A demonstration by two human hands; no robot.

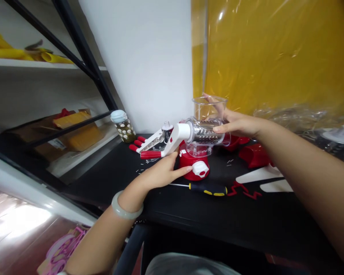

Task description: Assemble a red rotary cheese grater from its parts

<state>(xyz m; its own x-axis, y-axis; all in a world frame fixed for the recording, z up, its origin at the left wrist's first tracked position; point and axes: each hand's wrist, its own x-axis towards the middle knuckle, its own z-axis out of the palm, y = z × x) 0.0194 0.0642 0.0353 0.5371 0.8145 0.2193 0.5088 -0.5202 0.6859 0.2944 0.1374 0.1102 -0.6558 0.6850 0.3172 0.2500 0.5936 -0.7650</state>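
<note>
A hand-cranked rotary grater (186,168) stands upright on the black table, with a red base, a clear housing and a metal drum (206,131) inside. Its white crank (176,138) with a red grip points left. My left hand (164,172) grips the base, thumb against the white knob (200,169) and fingers partly hidden behind. Around the clear housing and hopper (200,110) closes my right hand (237,123), its thumb on the near side and some fingers seen through the plastic. Just in front of the base lies a screwdriver (208,189).
More cranks with red grips (145,144) and another drum (167,131) lie left of the grater. To the right are red parts (253,154), white flat pieces (256,174) and red zigzag strips (253,195). A dotted bottle (122,128) stands by the wall and shelf rack.
</note>
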